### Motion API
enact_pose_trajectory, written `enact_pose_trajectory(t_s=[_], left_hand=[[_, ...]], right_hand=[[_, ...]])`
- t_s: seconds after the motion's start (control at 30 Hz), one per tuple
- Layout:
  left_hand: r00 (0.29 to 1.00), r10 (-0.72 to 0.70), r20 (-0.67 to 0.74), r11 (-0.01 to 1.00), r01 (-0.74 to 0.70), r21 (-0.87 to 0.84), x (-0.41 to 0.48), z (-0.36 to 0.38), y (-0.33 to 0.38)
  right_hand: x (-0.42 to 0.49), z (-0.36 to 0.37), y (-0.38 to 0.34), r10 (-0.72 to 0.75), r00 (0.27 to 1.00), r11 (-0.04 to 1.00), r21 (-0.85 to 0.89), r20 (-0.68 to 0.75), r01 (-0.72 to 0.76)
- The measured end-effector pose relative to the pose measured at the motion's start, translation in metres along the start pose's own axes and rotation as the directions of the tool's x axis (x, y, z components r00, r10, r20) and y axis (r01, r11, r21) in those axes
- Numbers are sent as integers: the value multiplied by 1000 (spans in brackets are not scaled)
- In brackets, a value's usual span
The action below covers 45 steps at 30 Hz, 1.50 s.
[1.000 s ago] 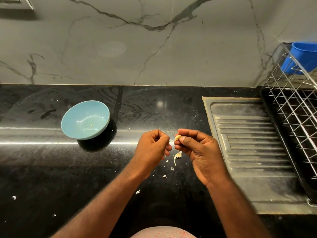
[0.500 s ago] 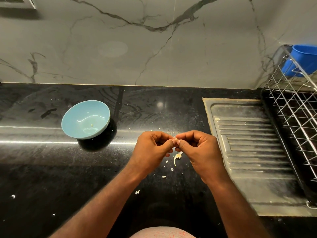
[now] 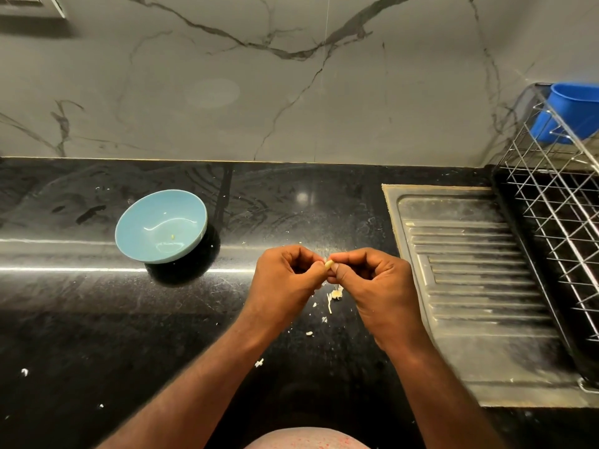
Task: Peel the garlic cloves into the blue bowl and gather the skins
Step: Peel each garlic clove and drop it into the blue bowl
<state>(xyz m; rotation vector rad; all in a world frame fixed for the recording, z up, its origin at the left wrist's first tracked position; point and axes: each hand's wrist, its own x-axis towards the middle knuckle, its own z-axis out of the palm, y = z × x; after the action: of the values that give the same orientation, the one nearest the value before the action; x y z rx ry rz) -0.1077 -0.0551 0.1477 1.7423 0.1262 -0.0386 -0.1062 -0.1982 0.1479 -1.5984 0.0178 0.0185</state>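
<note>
Over the black tabletop (image 3: pixel 97 319), near the middle, holds one small garlic clove (image 3: pixel 329 263) up off the top. Pinches it from both sides, with the left hand (image 3: pixel 285 277) at nine o'clock of the clove and the right hand (image 3: pixel 376 283) at three o'clock. Curls the fingers (image 3: pixel 337 271) of both hands in tight around the clove, tips nearly touching. Shows only a little pale end of the clove between them.

Has the blue bowl (image 3: pixel 142 222) at ten o'clock from the hands, well apart, sitting on the tabletop with one tiny yellow bit (image 3: pixel 172 236) inside. Has a small heap of skins (image 3: pixel 335 294) at six o'clock, just under the hands, with more white bits spread lower down. Has a gray drainboard (image 3: pixel 479 286) at three o'clock, then a wire rack (image 3: pixel 557 222) past it, with a blue tub (image 3: pixel 573 111) at two o'clock.
</note>
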Motion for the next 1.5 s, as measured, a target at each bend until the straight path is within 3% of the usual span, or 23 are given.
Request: enact_pose_trajectory(t_s=[0.13,0.3,0.5,0.7,0.9,1.0,1.07,1.13,1.2,1.33,1.5], left_hand=[[991,-133,1,976,131,-175,0,2,1],[986,-164,40,979,167,-115,-2,-1,-4],[974,-182,138,888,223,-403,-2,-5,-4],[950,-260,175,764,313,-565,0,-5,1],[902,-339,268,620,428,-657,4,-6,5],[904,-333,268,640,425,-640,5,-8,6],[920,-313,235,689,390,-611,6,-10,4],[941,-278,195,753,339,-564,6,-12,1],[954,-243,177,789,301,-537,5,-14,-1],[958,-226,176,792,286,-539,3,-14,-2],[953,-256,165,727,302,-616,4,-13,-4]], right_hand=[[0,0,-1,11,1000,981,192,18,-15],[1,0,-2,4,1000,969,246,18,-9],[1,-3,3,-22,1000,994,111,0,21],[-1,-4,7,-121,992,988,-91,24,123],[-2,-4,8,-229,973,959,-169,19,229],[-2,-2,7,-153,988,983,-103,4,153],[-1,0,7,-18,1000,998,67,15,17],[1,-1,8,93,991,971,210,98,-112],[2,-3,7,131,977,958,231,167,-168],[5,-3,5,137,976,962,214,168,-172],[7,-2,7,96,991,986,127,93,-108]])
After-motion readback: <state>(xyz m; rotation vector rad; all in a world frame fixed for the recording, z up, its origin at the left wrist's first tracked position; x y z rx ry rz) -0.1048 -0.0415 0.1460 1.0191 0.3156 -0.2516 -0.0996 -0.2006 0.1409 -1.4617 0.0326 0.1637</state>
